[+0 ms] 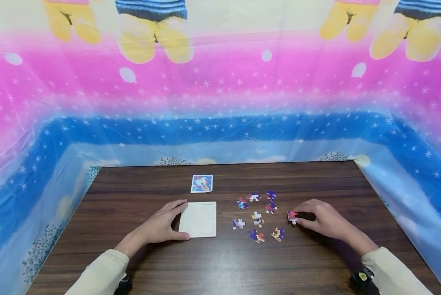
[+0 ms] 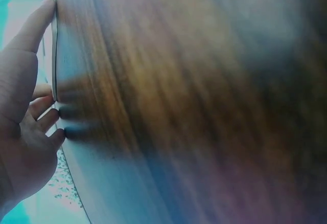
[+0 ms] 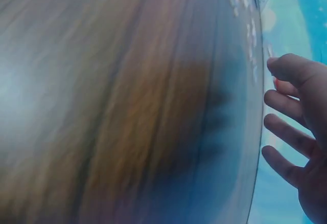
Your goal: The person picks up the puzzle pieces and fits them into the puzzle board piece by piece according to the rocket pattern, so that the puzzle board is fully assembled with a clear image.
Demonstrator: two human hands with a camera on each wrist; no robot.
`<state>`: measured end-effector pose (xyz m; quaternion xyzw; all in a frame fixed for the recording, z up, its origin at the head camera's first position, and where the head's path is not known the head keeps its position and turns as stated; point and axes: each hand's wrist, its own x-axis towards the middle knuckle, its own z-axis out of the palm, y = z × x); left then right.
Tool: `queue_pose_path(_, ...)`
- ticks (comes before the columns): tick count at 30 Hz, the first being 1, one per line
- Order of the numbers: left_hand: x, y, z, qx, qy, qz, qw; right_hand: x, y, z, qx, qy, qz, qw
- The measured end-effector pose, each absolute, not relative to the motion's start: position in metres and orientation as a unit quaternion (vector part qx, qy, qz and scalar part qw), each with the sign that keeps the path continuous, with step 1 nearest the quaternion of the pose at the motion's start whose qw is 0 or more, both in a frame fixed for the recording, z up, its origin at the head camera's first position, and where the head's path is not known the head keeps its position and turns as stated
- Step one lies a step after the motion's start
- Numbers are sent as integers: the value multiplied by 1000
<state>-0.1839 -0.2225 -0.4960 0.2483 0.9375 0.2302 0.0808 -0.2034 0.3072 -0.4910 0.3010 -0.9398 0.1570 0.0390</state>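
Observation:
A square, pale wooden puzzle tray (image 1: 198,219) lies on the table, its bare inside facing up. My left hand (image 1: 162,223) grips it along the left side, thumb at the near left corner and fingertips at the far left corner. Out to the right, my right hand (image 1: 325,219) pinches a red, white and purple jigsaw piece (image 1: 291,216) between thumb and forefinger. Between tray and right hand lie several loose pieces, among them a purple and orange piece (image 1: 256,236), a white piece (image 1: 238,223) and a small purple piece (image 1: 271,195).
Behind the tray lies a small picture card (image 1: 202,183) with a cartoon figure. The dark wooden table (image 1: 220,266) ends at a pink and blue patterned cloth (image 1: 220,127), which hangs along the back and both sides.

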Motion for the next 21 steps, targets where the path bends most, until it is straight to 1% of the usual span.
queue_pose_path(4, -183, -222, -495, 246, 937, 232, 84, -205, 295, -485, 300, -937, 170, 62)
queue_pose_path(8, -183, -223, -494, 248, 937, 233, 82, -210, 278, -478, 321, -926, 179, 83)
queue_pose_path(21, -184, -223, -494, 247, 936, 236, 81, -224, 222, -461, 371, -900, 198, 112)
